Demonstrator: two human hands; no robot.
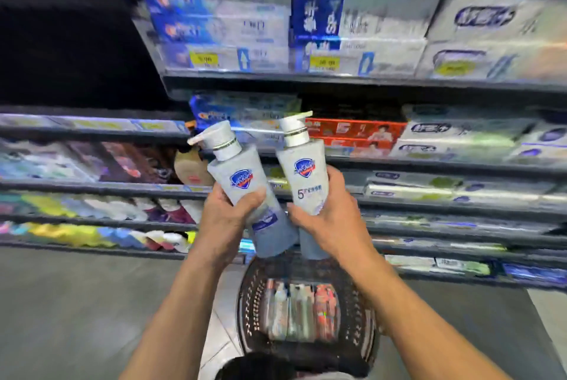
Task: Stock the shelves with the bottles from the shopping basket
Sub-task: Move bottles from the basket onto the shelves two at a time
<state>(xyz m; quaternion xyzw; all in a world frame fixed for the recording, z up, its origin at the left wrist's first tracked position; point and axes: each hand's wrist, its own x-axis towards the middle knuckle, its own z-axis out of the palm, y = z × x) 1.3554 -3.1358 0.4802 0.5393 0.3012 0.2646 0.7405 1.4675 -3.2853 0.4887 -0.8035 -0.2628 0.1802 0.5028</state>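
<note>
Head view shows me both bare forearms rising from the bottom edge and converging at mid-frame, wrists bent back and the backs of the hands turned toward the camera. The left hand (pixel 228 217) has its fingers curled round the lower half of the left bottle (pixel 242 180), a pale grey pump bottle with a blue shield logo. It is tipped so that the pump head leans up and to the left, nozzle pointing left. The right hand (pixel 329 220) is wrapped the same way round the right bottle (pixel 306 177), which matches it and stands closer to upright, with its nozzle angled up to the right. The two bottle bases sit just beside each other below the hands, though I cannot tell whether they touch. Both bottles are held in the air in front of the shelves (pixel 368 79), level with a row of red toothpaste boxes (pixel 352 131), and neither rests on a shelf. Directly beneath them, on the grey floor (pixel 76 303), is the dark perforated shopping basket (pixel 363 303), with more packaged items (pixel 302 312) lying inside, too blurred for me to identify.
</note>
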